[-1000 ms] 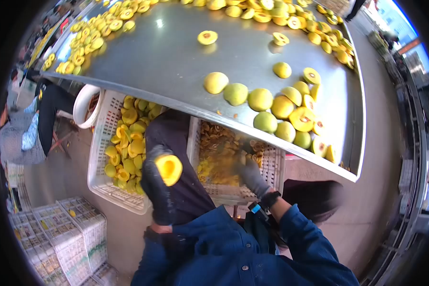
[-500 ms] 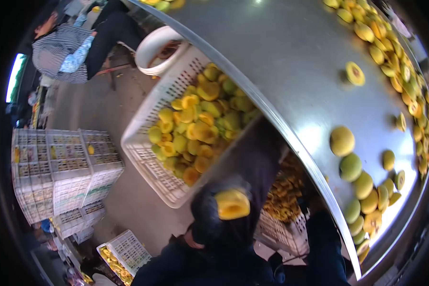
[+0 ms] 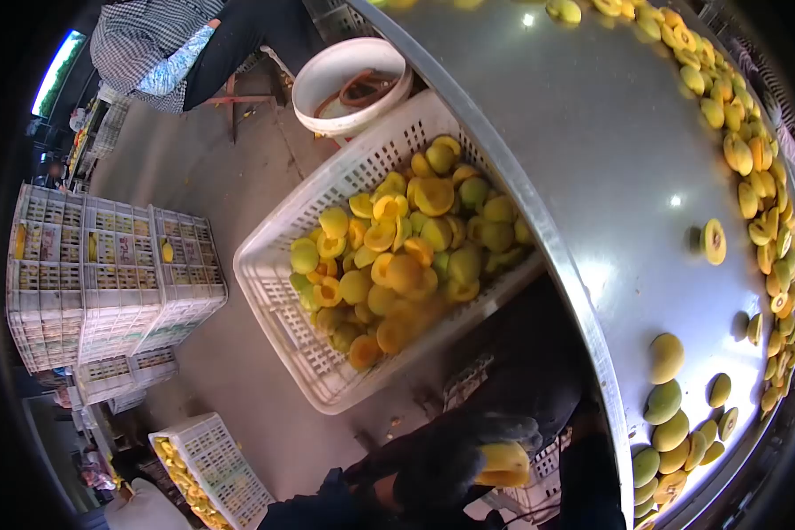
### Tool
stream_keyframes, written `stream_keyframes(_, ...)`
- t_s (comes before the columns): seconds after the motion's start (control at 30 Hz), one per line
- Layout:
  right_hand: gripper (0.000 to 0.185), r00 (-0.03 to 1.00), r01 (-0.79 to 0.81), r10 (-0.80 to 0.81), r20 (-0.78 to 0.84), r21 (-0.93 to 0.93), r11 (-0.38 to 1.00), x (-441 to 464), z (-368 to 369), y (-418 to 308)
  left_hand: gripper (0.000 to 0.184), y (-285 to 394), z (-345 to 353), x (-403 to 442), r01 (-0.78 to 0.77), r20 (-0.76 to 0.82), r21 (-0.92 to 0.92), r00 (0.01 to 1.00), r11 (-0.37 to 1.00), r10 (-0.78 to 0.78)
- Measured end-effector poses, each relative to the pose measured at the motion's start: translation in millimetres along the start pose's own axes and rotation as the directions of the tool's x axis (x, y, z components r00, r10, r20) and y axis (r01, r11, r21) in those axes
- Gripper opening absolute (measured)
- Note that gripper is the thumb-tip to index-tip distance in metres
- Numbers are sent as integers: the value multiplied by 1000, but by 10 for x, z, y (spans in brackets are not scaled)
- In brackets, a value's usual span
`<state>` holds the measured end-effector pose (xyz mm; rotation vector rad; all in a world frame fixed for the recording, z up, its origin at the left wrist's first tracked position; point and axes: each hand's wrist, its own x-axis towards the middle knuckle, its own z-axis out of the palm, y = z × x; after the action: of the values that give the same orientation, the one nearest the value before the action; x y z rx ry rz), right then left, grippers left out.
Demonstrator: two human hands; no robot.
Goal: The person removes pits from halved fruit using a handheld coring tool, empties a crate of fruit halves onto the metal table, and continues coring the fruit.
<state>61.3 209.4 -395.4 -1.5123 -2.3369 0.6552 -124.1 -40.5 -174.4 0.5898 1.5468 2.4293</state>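
Observation:
My left hand (image 3: 455, 455), in a dark glove, is at the bottom centre with its fingers closed around a yellow peach half (image 3: 503, 465). My right hand lies in deep shadow by the metal table's edge, above the dark right sleeve (image 3: 596, 481); its fingers are hidden. Beyond my left hand stands a white slotted crate (image 3: 278, 300) heaped with pitted peach halves (image 3: 380, 237). One orange half (image 3: 415, 320) at the near side of the heap is smeared by motion.
The metal table (image 3: 548, 115) fills the right side, with whole and cut peaches (image 3: 671, 430) along its far edge. A white bucket (image 3: 305, 93) stands behind the crate. Stacked crates (image 3: 119, 274) and another fruit crate (image 3: 225, 477) are at left. A person (image 3: 155, 53) sits at upper left.
My view has shifted, and my left hand with a peach half now appears lower and further right. A blurred half shows over the crate's heap.

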Motion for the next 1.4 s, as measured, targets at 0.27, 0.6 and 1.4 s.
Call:
stream_keyframes(0.27,18,997,74,-76,35,45,996,-598,-243,-190,40,-620,-1370,1070,192,-21,557,976,808,-218)
stream_keyframes(0.6,28,913,-244,127,388,269,932,-1334,-371,-191,45,-2396,-2541,2631,-363,375,926,870,98,-321)
stream_keyframes(1.4,32,904,115,-214,370,271,956,-2247,-2353,-781,47,-1964,2551,2447,-775,817,395,542,494,198)
